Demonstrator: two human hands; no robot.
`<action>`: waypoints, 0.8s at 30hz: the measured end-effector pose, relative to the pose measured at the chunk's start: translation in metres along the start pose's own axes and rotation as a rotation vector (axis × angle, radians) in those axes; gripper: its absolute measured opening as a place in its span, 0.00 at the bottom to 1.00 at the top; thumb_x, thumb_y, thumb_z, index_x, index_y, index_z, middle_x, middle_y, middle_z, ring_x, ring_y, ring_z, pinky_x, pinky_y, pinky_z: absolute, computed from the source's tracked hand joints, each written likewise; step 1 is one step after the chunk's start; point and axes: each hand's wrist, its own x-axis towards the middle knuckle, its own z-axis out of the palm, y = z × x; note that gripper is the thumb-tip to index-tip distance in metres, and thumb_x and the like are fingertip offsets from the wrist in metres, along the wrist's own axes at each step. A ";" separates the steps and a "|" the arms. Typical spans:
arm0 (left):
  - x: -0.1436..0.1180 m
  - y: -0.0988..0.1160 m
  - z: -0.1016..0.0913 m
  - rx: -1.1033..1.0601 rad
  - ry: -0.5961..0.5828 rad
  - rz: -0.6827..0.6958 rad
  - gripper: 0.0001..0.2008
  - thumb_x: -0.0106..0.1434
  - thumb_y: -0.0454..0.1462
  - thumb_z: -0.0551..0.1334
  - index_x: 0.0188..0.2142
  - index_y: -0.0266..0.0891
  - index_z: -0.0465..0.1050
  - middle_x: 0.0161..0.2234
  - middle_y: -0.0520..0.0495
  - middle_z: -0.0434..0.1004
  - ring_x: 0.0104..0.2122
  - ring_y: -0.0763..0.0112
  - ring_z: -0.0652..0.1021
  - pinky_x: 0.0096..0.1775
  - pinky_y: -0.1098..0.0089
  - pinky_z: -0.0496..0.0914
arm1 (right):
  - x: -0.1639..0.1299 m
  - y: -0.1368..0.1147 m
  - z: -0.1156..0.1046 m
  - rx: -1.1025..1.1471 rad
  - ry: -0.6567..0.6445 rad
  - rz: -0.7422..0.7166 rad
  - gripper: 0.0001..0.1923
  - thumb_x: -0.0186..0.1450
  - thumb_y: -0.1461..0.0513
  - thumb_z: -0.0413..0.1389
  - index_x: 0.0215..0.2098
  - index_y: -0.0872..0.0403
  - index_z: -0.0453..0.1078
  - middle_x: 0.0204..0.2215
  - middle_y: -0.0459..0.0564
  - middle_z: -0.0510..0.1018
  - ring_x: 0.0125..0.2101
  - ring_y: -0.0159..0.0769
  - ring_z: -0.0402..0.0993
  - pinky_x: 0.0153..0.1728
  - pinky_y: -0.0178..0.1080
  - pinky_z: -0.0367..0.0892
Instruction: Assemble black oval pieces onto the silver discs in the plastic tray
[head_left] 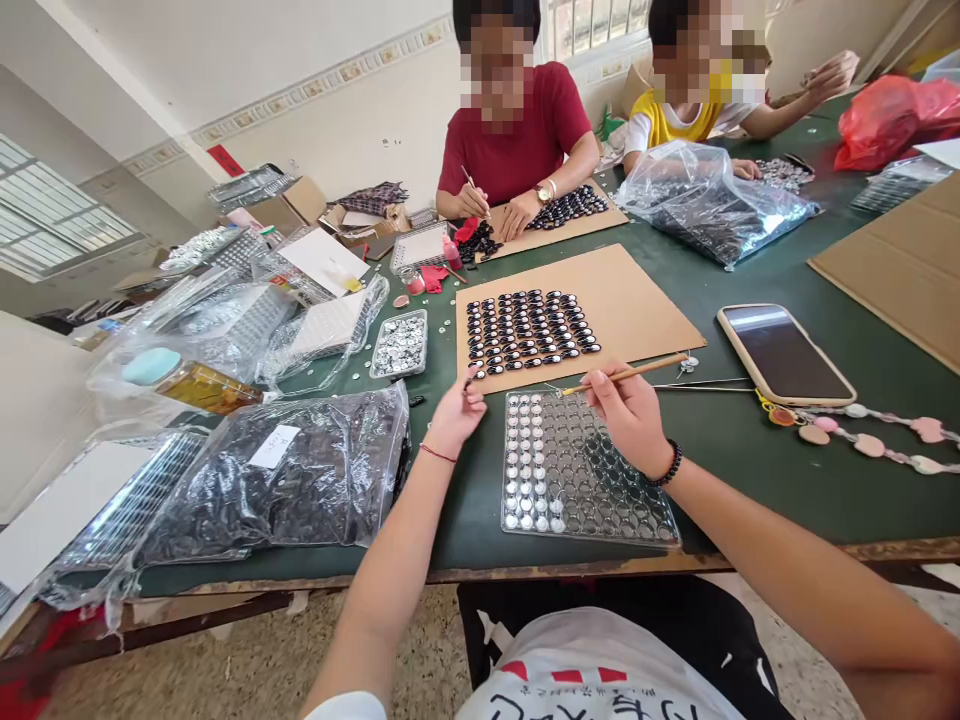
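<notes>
My left hand (456, 412) pinches a small black piece (470, 377) at the near left corner of a cardboard sheet (645, 300). Rows of black pieces with white round faces (529, 328) lie on that sheet. In my right hand (628, 415) is a thin wooden stick (649, 369), held like a pen, its tip pointing left over the far edge of a clear tray (592, 480). The tray has round pockets; white discs (525, 465) fill the columns on its left side, while the pockets to the right show no discs.
A tub of small discs (400, 345) and a bag of black pieces (300, 480) lie to the left. A phone (784, 350) with a beaded strap rests at right. Opposite, a person in red (517, 150) handles black pieces; another person (697, 110) sits beside a clear bag (712, 200).
</notes>
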 end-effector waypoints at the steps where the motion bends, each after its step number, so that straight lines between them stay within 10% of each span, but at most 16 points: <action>1: -0.005 -0.009 0.005 0.067 -0.033 0.023 0.11 0.55 0.41 0.61 0.30 0.35 0.64 0.13 0.61 0.53 0.11 0.87 0.57 0.15 0.83 0.52 | -0.001 0.001 0.001 -0.017 -0.010 -0.009 0.13 0.64 0.54 0.47 0.29 0.54 0.63 0.18 0.44 0.63 0.18 0.27 0.57 0.18 0.31 0.53; 8: -0.047 -0.047 0.036 0.730 -0.294 0.199 0.13 0.47 0.41 0.65 0.31 0.35 0.70 0.18 0.53 0.69 0.17 0.79 0.69 0.21 0.77 0.66 | -0.001 -0.001 0.003 -0.255 -0.064 -0.131 0.10 0.65 0.57 0.46 0.31 0.54 0.62 0.20 0.44 0.65 0.18 0.27 0.58 0.21 0.32 0.54; 24: -0.048 -0.049 0.039 0.748 -0.254 0.241 0.18 0.47 0.39 0.65 0.39 0.35 0.71 0.25 0.48 0.75 0.25 0.70 0.76 0.31 0.68 0.72 | -0.003 -0.003 0.004 -0.342 -0.230 -0.300 0.13 0.66 0.59 0.43 0.29 0.54 0.64 0.26 0.49 0.72 0.26 0.31 0.67 0.28 0.33 0.60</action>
